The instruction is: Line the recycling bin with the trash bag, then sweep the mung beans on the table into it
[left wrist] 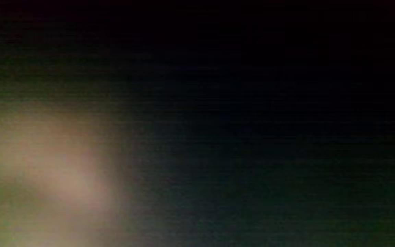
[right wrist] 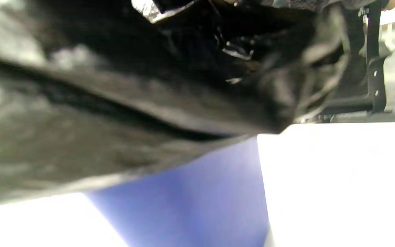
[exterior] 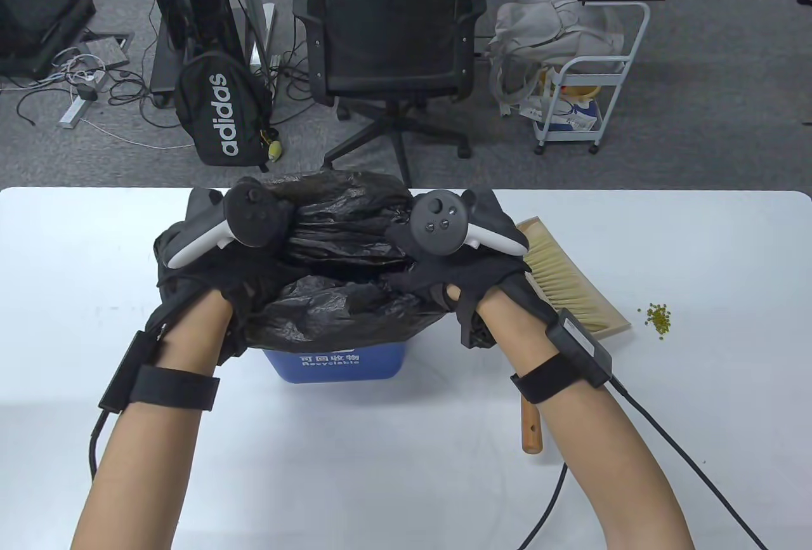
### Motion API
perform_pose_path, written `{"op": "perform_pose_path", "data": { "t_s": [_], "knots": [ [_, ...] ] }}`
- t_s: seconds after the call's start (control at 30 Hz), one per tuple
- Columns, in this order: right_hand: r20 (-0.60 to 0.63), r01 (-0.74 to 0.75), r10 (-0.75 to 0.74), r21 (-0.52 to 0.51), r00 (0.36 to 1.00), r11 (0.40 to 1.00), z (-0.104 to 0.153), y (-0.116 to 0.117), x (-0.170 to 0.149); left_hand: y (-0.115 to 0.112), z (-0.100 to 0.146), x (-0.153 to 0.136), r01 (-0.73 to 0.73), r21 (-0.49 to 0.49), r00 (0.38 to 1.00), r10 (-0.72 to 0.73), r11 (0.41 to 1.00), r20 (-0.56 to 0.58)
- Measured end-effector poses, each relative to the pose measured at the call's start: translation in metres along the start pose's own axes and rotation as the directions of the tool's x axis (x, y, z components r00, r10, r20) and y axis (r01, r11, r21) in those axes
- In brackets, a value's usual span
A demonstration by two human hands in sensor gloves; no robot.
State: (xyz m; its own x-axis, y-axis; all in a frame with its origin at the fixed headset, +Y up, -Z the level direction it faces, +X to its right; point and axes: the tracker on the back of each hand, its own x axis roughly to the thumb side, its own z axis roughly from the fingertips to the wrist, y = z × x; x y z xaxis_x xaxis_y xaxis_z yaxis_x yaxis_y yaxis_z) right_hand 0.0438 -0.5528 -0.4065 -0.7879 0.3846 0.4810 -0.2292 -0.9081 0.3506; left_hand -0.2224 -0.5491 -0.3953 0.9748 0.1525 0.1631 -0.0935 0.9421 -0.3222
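Observation:
A blue recycling bin [exterior: 336, 365] stands at the middle of the white table, its top covered by a crumpled black trash bag [exterior: 346, 226]. My left hand [exterior: 209, 245] grips the bag's left edge over the bin's rim. My right hand [exterior: 457, 258] grips the bag's right edge, fingers curled into the plastic. The right wrist view shows the black trash bag [right wrist: 115, 103] draped over the blue recycling bin [right wrist: 197, 192]. A small pile of green mung beans [exterior: 658, 315] lies on the table to the right. The left wrist view is dark and blurred.
A wooden hand brush [exterior: 571, 277] lies right of the bin, its handle [exterior: 531, 429] running under my right forearm. Cables trail from both wrists. Beyond the table's far edge stand an office chair [exterior: 390, 36], a black backpack [exterior: 222, 112] and a white cart [exterior: 583, 87].

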Motion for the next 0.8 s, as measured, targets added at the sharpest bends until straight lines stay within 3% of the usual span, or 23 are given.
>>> {"op": "perform_pose_path", "data": {
  "t_s": [0.13,0.23,0.27,0.37,0.43,0.5,0.6,0.7,0.8],
  "knots": [
    [-0.026,0.039,-0.037,0.079,0.999,0.996,-0.005,0.003,-0.004,-0.015,-0.011,0.001,0.063,-0.074,0.998,-0.064,0.995,-0.020],
    [-0.023,0.030,-0.028,0.088,0.999,0.996,-0.005,0.002,0.000,-0.015,-0.013,0.001,0.083,-0.054,0.996,-0.084,0.995,-0.021],
    [-0.012,0.015,-0.014,0.062,1.000,0.998,-0.003,-0.001,0.002,-0.015,-0.012,0.001,0.073,-0.058,0.997,-0.074,0.996,-0.023],
    [0.059,-0.055,0.068,-0.196,0.996,0.979,0.007,-0.013,0.014,-0.014,-0.012,0.001,0.067,-0.044,0.998,-0.067,0.997,-0.018],
    [0.157,-0.060,0.099,-0.238,0.983,0.970,0.009,-0.015,0.023,-0.013,-0.013,0.001,0.059,-0.020,0.998,-0.060,0.998,-0.020],
    [0.219,-0.048,0.082,-0.157,0.972,0.986,0.003,-0.009,0.029,-0.012,-0.014,0.000,0.044,-0.013,0.999,-0.044,0.999,-0.030],
    [0.132,-0.135,0.135,-0.013,0.982,0.991,-0.009,0.004,0.026,-0.010,-0.017,-0.001,0.024,-0.021,0.999,-0.025,0.999,-0.045],
    [0.034,-0.183,0.183,0.006,0.983,0.983,-0.018,0.009,0.014,-0.010,-0.019,-0.003,0.020,-0.016,0.998,-0.021,1.000,-0.055],
    [-0.023,-0.087,0.088,0.029,0.996,0.996,-0.022,0.008,0.004,-0.010,-0.019,-0.004,0.015,-0.020,0.998,-0.016,1.000,-0.061]
  ]
}}
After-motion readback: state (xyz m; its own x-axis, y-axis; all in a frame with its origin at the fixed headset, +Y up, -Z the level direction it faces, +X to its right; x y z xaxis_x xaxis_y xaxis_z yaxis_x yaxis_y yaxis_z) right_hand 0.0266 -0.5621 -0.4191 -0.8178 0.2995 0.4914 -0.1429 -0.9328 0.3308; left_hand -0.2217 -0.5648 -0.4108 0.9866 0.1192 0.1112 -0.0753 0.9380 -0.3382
